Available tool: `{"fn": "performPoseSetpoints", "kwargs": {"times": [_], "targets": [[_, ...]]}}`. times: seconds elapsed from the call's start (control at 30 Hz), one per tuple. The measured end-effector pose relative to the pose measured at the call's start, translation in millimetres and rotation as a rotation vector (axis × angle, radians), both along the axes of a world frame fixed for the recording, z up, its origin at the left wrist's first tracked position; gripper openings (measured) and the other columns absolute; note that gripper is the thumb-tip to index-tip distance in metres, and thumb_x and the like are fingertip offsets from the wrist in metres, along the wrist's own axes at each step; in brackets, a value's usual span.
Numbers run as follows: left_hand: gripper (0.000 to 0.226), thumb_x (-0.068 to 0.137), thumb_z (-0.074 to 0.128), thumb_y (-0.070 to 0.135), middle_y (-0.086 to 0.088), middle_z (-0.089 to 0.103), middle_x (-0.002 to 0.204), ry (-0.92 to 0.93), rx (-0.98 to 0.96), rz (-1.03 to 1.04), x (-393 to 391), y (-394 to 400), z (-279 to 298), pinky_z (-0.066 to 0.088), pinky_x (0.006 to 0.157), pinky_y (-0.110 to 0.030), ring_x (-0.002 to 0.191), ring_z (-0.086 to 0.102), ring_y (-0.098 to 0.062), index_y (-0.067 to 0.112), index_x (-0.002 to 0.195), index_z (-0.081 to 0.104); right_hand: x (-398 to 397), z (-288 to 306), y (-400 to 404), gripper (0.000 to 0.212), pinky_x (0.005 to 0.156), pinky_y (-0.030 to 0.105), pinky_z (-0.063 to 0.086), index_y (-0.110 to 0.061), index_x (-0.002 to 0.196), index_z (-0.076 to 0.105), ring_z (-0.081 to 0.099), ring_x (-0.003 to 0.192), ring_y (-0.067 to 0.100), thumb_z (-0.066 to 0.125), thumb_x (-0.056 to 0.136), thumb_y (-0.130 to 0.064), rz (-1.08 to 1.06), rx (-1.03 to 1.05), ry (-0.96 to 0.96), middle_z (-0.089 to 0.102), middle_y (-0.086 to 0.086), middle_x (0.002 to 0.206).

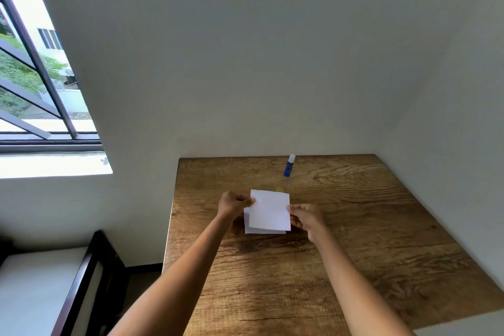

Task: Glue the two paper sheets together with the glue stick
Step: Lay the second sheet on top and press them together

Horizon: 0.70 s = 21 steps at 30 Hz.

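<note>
Top white paper sheet (269, 209) is held over the middle of the wooden worktop (341, 240), pinched at both side edges. Left hand (234, 203) has its grip closed on the sheet's left edge near the top corner; right hand (306, 219) has its grip closed on the right edge at mid-height. Sheet is slightly rotated, not square to the one under it.

Second white paper sheet (249, 229) sits underneath, mostly covered: only a thin strip along the left and bottom shows. Can't tell whether the two sheets touch or whether the lower one lies flat on the worktop.

Small yellowish patch (280, 189) peeks out behind the top sheet's far edge, too hidden and blurred to identify.

Blue glue stick with a white cap (289, 165) stands upright near the worktop's far edge, well apart from the sheets, close to the back wall (245, 63).

Worktop sits in a corner: walls at the back and right. Left edge is open, dropping to the floor. Near-right corner is cut off by the frame. Open surface to the right of and in front of the sheets.

Dark wooden bed frame with a white mattress (41, 289) lower left, partly cut off. Barred window (35, 76) upper left.
</note>
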State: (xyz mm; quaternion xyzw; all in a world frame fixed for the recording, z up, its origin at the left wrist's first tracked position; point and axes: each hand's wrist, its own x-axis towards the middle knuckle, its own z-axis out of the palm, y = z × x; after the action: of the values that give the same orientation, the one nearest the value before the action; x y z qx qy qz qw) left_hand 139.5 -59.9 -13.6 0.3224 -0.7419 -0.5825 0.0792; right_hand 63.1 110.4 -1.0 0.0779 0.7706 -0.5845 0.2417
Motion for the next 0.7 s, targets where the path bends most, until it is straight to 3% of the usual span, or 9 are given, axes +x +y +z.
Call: {"fn": "performPoseSetpoints", "kwargs": {"times": [0.13, 0.23, 0.43, 0.7], "targets": [[0.02, 0.089, 0.061, 0.017, -0.007, 0.068, 0.117, 0.005, -0.267, -0.084, 5.4, -8.8, -6.2, 0.05, 0.089, -0.032, 0.103, 0.062, -0.018, 0.011, 0.105, 0.07, -5.7, -6.4, 1.8, 0.021, 0.065, 0.028, 0.052, 0.005, 0.107, 0.06, 0.06, 0.079, 0.02, 0.06, 0.088, -0.005, 0.012, 0.024, -0.011, 0.065, 0.022, 0.113], [0.025, 0.088, 0.06, 0.028, -0.001, 0.059, 0.126, -0.112, -0.609, -0.197, 12.0, -21.4, -17.4, 0.037, 0.104, -0.043, 0.121, 0.049, -0.022, 0.024, 0.112, 0.066, -8.9, -10.1, 2.9, 0.023, 0.081, 0.037, 0.052, 0.005, 0.109, 0.059, 0.06, 0.093, 0.026, 0.06, 0.089, -0.006, 0.025, 0.036, -0.036, 0.063, 0.023, 0.116], [0.039, 0.085, 0.061, 0.039, 0.001, 0.049, 0.132, -0.151, -0.738, -0.357, 19.0, -28.1, -30.8, 0.026, 0.104, -0.044, 0.126, 0.036, -0.022, 0.033, 0.123, 0.058, -7.1, -12.7, -5.2, 0.022, 0.085, 0.036, 0.051, 0.003, 0.109, 0.06, 0.06, 0.108, 0.029, 0.06, 0.089, -0.007, 0.072, 0.055, -0.054, 0.063, 0.02, 0.117], [0.044, 0.085, 0.059, 0.044, -0.001, 0.043, 0.134, -0.163, -0.78, -0.405, 22.7, -27.5, -30.0, 0.022, 0.108, -0.046, 0.127, 0.033, -0.023, 0.037, 0.128, 0.053, -6.0, -10.7, -11.9, 0.021, 0.085, 0.038, 0.053, 0.004, 0.108, 0.059, 0.061, 0.107, 0.03, 0.059, 0.089, -0.007, 0.11, 0.133, -0.039, 0.063, 0.022, 0.117]]}}
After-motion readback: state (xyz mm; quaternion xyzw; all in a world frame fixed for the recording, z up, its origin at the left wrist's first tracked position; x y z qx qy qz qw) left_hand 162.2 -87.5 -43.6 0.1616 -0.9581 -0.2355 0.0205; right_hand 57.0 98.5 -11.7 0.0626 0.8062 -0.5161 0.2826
